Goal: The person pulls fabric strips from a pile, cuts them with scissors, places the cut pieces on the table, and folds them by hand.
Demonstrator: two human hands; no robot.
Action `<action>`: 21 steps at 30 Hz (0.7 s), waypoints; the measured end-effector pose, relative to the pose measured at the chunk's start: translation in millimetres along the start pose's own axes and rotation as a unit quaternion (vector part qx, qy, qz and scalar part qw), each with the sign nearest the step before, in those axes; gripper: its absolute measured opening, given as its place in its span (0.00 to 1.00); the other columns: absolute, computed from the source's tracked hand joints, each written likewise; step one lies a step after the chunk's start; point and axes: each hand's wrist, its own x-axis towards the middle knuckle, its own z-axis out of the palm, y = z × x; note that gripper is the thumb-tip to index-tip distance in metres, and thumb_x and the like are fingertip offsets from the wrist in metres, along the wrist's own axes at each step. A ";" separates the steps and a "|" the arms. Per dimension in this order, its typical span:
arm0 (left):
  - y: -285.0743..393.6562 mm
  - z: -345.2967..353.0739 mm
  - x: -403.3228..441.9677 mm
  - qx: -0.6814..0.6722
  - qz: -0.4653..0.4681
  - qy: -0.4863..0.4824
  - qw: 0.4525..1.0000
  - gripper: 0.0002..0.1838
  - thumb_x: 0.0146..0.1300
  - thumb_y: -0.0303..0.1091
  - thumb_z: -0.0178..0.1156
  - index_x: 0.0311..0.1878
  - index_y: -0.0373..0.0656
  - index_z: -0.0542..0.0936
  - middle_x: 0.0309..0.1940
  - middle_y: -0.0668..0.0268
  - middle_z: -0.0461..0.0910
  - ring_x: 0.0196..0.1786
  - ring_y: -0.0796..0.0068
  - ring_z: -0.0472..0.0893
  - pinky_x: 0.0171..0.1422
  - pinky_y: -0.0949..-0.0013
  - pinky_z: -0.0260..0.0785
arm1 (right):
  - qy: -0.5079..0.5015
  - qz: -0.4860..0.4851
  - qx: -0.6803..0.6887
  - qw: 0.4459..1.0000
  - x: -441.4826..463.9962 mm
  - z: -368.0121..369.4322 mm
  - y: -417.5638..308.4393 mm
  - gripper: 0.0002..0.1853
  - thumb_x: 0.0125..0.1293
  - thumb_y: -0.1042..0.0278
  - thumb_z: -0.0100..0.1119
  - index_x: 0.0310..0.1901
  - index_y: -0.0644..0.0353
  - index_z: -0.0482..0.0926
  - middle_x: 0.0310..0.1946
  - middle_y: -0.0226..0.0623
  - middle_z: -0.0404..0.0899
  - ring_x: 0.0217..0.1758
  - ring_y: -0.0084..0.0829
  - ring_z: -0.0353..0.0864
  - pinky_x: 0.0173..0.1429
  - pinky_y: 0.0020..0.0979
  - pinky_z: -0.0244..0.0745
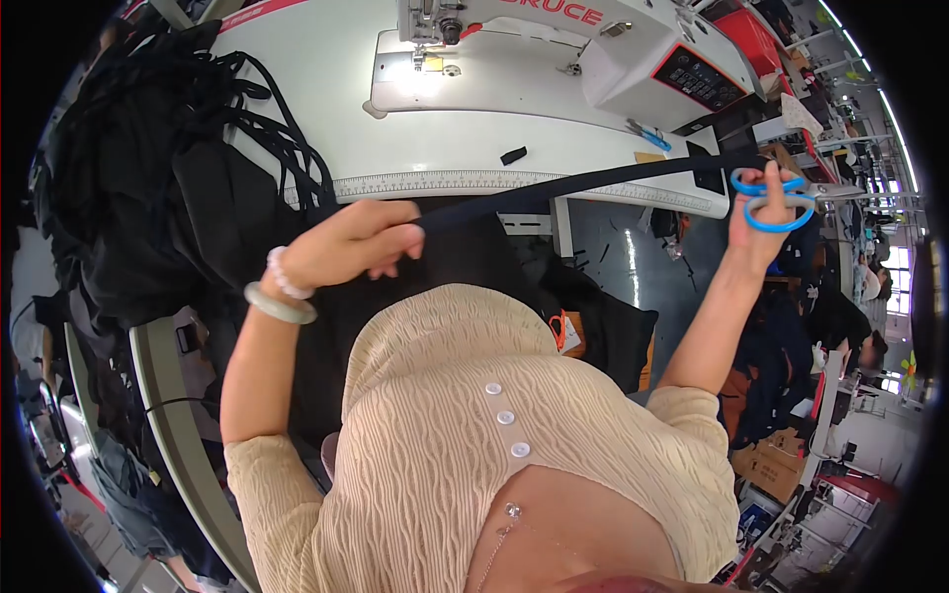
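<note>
A long dark fabric strip (593, 181) is stretched between my two hands, across the front edge of the sewing table. My left hand (351, 242), with two bracelets at the wrist, pinches its left end. At the right, my right hand (766, 203) has blue-handled scissors (781, 225) hooked on its fingers, the blades pointing away to the right. The strip's other end reaches the fingertips of that same hand. Black fabric lies below the strip, over my lap.
A white sewing machine (633, 59) stands on the white table (425, 143), which has a ruler (435, 184) along its front edge. A small black scrap (513, 156) and blue snips (649, 135) lie there. Black garments with straps (178, 178) are heaped at the left.
</note>
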 end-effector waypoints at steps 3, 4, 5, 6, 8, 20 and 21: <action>-0.3 -18.6 -24.8 0.020 -0.037 0.030 0.999 0.16 0.69 0.38 0.50 0.31 0.36 0.76 0.16 0.71 0.68 0.20 0.84 0.69 0.29 0.78 0.67 | 0.049 0.008 -0.003 0.999 35.5 -39.1 -0.8 0.11 0.57 0.80 0.63 0.37 0.60 0.70 0.28 0.40 0.75 0.26 0.34 0.77 0.34 0.34 0.75; 1.5 -22.8 -31.2 0.022 -0.045 0.041 0.998 0.15 0.69 0.38 0.51 0.32 0.36 0.76 0.17 0.72 0.68 0.21 0.85 0.68 0.30 0.78 0.66 | 0.047 0.000 -0.014 0.999 44.6 -52.7 -2.0 0.11 0.57 0.80 0.63 0.37 0.60 0.70 0.28 0.41 0.75 0.26 0.34 0.77 0.34 0.34 0.75; 1.5 -27.5 -36.4 0.040 -0.049 0.046 0.997 0.14 0.68 0.37 0.51 0.32 0.36 0.76 0.18 0.71 0.69 0.21 0.84 0.67 0.30 0.78 0.65 | 0.045 -0.007 -0.024 0.999 53.5 -65.2 -1.9 0.11 0.57 0.80 0.63 0.37 0.60 0.70 0.27 0.41 0.76 0.26 0.34 0.78 0.34 0.34 0.75; 1.5 -32.7 -41.5 0.058 -0.055 0.052 0.995 0.14 0.68 0.36 0.52 0.32 0.35 0.76 0.18 0.71 0.69 0.21 0.84 0.66 0.30 0.78 0.65 | 0.042 -0.012 -0.032 0.999 63.5 -76.3 -1.9 0.11 0.57 0.80 0.63 0.37 0.60 0.70 0.27 0.42 0.76 0.26 0.34 0.78 0.34 0.34 0.75; 2.4 -40.0 -48.3 0.096 -0.054 0.067 0.992 0.13 0.67 0.36 0.54 0.32 0.34 0.76 0.19 0.70 0.70 0.22 0.84 0.66 0.30 0.76 0.63 | 0.038 -0.042 -0.056 0.997 79.1 -95.5 -7.2 0.10 0.57 0.78 0.64 0.35 0.62 0.70 0.26 0.44 0.78 0.27 0.35 0.79 0.34 0.34 0.74; -16.5 -109.1 -52.7 0.600 0.060 0.265 0.753 0.08 0.56 0.30 0.60 0.36 0.38 0.77 0.28 0.58 0.75 0.39 0.55 0.75 0.49 0.59 0.66 | 0.099 -0.072 -0.168 0.978 177.6 -231.3 -116.7 0.10 0.62 0.65 0.63 0.29 0.63 0.78 0.27 0.39 0.80 0.27 0.27 0.78 0.30 0.24 0.71; -19.7 -124.4 -54.7 0.615 0.028 0.269 0.741 0.08 0.56 0.30 0.60 0.37 0.38 0.77 0.32 0.58 0.76 0.42 0.56 0.75 0.50 0.59 0.67 | 0.097 -0.072 -0.186 0.975 190.1 -249.8 -131.0 0.11 0.62 0.65 0.62 0.30 0.64 0.79 0.27 0.38 0.80 0.28 0.26 0.78 0.30 0.23 0.71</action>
